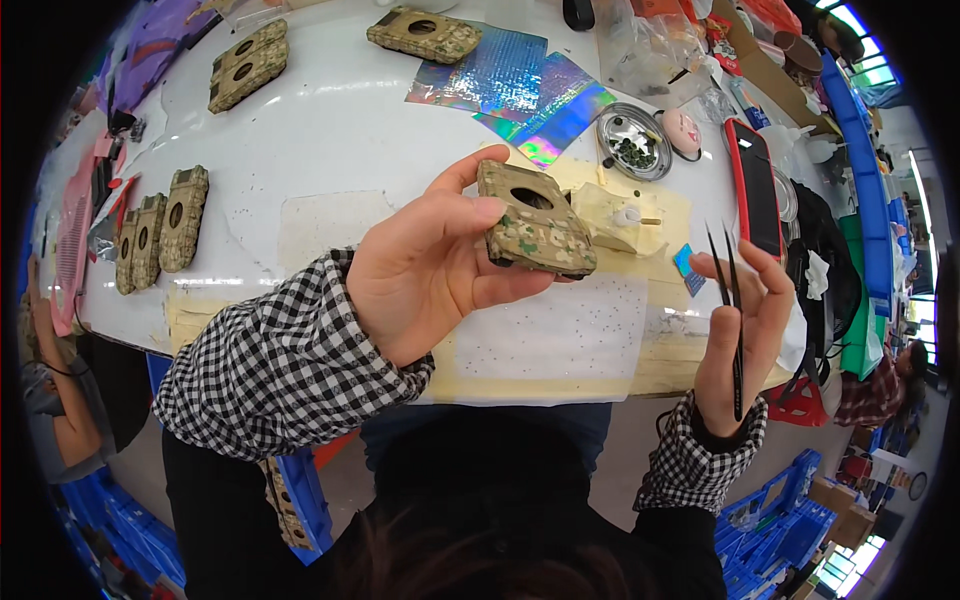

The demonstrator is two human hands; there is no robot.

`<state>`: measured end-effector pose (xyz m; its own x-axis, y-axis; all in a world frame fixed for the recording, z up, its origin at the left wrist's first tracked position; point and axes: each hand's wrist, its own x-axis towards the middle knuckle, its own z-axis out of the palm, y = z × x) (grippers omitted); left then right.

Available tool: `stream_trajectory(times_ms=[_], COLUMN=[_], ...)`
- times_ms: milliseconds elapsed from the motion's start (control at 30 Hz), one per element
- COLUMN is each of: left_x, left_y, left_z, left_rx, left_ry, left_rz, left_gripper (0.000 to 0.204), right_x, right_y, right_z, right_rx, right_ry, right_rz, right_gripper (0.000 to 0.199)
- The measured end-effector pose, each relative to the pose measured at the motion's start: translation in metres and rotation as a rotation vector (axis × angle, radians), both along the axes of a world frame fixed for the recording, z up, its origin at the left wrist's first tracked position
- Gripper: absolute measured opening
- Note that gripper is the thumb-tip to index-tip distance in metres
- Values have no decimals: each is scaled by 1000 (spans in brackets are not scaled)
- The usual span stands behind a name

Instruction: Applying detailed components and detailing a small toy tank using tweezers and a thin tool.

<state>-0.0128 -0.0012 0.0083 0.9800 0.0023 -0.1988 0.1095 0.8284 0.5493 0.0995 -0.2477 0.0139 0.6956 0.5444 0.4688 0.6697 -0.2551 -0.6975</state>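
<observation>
over the table point(335, 120), left hand point(415, 265) pinches case point(543, 232), right hand point(760, 318) pinches tweezers point(738, 360), tips apart; likely hold-and-check step, next needs steady case.

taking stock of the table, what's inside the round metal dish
The round metal dish holds a scatter of small dark green pieces. What lies beneath those pieces is covered, so it can't be seen.

The white table point(310, 110) carries several camouflage shells point(452, 41); shiny foil sheets point(500, 70) overlap near a round metal dish point(620, 121); a red-framed phone point(760, 195) lies to the right.
</observation>
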Motion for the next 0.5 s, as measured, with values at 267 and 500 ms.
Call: stream_trajectory(times_ms=[267,500], left_x=[2,3], left_y=[1,2], left_z=[-6,-5], left_rx=[-23,-18], left_ry=[-39,-32], left_rz=[-13,-4], left_gripper=[58,58], right_x=[-4,-13], right_y=[-14,-4], right_z=[-21,-34], right_rx=[135,208], right_ry=[595,548], right_rz=[55,-41], right_gripper=[17,11])
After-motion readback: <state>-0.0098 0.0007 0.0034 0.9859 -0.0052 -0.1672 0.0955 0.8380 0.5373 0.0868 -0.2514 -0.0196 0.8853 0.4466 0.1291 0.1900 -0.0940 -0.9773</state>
